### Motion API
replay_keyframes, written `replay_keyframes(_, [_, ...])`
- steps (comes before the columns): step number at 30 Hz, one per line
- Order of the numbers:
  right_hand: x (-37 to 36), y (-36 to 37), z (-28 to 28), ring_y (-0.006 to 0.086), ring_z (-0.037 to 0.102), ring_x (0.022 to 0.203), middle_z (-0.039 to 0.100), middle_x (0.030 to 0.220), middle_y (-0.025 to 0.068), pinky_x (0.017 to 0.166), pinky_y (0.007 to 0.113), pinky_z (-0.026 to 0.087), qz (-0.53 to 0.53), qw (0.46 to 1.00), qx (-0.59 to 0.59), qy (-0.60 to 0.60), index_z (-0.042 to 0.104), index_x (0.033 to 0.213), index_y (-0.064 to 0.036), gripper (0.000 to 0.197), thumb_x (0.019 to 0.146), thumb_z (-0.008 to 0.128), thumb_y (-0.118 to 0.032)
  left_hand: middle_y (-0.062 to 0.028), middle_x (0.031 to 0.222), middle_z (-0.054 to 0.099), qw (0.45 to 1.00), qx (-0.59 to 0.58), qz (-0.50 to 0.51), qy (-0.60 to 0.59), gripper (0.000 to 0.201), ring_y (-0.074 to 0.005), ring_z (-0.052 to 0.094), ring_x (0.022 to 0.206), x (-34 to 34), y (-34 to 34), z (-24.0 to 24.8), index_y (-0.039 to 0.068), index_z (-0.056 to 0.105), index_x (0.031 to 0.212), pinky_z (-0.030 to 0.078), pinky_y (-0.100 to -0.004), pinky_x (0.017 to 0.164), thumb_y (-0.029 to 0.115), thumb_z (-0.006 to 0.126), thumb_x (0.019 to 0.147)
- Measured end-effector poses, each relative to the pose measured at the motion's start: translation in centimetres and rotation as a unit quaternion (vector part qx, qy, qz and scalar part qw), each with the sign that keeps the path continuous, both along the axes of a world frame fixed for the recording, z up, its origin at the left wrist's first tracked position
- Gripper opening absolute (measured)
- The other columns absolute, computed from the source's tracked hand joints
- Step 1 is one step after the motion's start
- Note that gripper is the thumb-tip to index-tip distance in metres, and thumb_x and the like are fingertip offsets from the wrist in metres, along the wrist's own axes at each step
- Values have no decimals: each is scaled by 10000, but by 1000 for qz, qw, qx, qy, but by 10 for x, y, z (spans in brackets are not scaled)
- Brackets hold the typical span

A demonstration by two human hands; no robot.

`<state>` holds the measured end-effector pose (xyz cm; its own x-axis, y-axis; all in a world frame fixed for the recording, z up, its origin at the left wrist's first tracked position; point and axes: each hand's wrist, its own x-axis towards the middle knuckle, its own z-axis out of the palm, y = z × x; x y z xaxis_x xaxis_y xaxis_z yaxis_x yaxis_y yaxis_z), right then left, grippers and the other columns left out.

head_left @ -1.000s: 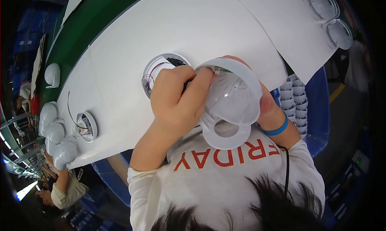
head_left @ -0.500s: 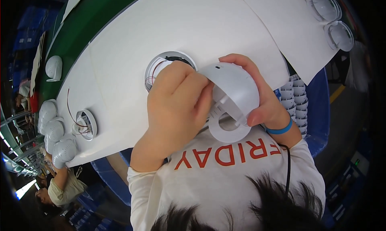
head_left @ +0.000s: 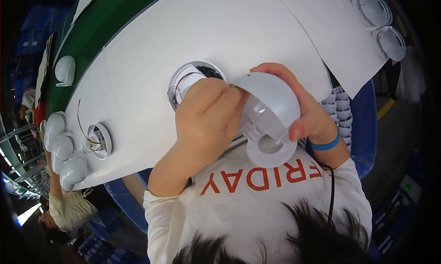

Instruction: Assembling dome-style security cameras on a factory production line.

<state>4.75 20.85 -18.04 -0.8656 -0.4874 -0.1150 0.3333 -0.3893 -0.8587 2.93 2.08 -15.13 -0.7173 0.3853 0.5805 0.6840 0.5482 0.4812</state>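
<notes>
A white dome-shaped plastic housing (head_left: 280, 92), with a ring-shaped tab at its lower end, is held above the near edge of the table. My right hand (head_left: 312, 112) wraps round its outer right side, thumb at the rim and fingers over the top. My left hand (head_left: 209, 115) is closed at the housing's left rim, its fingertips at or inside the opening; whether they pinch a small part there is hidden. Just beyond the left hand lies a round white base (head_left: 172, 92) with thin wires and a dark part inside, partly covered by that hand.
Another round wired base (head_left: 102, 140) sits to the left, beside several white vented domes (head_left: 62, 147). One more white dome (head_left: 65, 71) stands on the green surface. Clear covers (head_left: 390, 42) lie at far right. A blue bin (head_left: 365, 126) holds stacked white parts. A co-worker (head_left: 71, 211) is at lower left.
Both hands and the housing have shifted slightly right, and the housing has turned a little, showing more of its inside. The co-worker's arm now reaches up toward the domes.
</notes>
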Motion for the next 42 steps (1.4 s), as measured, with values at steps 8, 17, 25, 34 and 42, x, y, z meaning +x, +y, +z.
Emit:
replay_keyframes(8, [8,3,-16,201,386,1180,405,1259,96,972,320,312,-53,995,-78,-18,285,1310,-9,1038,509,830,-381,-76,701,524,998,33,52,-9,139,-201,503,601,5,-8,-8,38,624,765,398,-287,512,9,679,641])
replay_keyframes(17, [19,48,-39,302,478,1125,430,1255,185,842,449,491,-119,975,-115,-150,360,1283,-48,886,620,711,-520,-129,934,582,775,230,125,-576,374,-168,577,770,-19,-95,-26,-28,519,1116,487,-266,656,249,461,872])
replay_keyframes(25, [10,28,-22,295,536,1055,500,1185,192,862,425,477,-98,970,-190,-116,373,1252,27,767,738,625,-483,-138,1208,472,685,396,-69,-607,633,-211,489,1099,-3,-85,-36,-38,300,1315,432,-329,887,175,573,785])
replay_keyframes(34, [8,26,-21,326,499,1095,455,1236,186,835,475,488,-176,957,-134,-186,414,1261,-64,826,627,698,-512,-118,1266,410,755,335,-83,-557,790,-195,407,1173,1,-77,-33,-14,249,1344,341,-314,969,-98,630,657])
replay_keyframes(42, [10,14,-14,329,431,1165,416,1294,132,901,499,426,-150,887,-379,-215,406,1283,-125,770,705,564,-609,-129,1259,392,779,321,-56,-535,794,-208,383,1193,3,-69,-36,-4,230,1343,347,-323,965,-137,558,633])
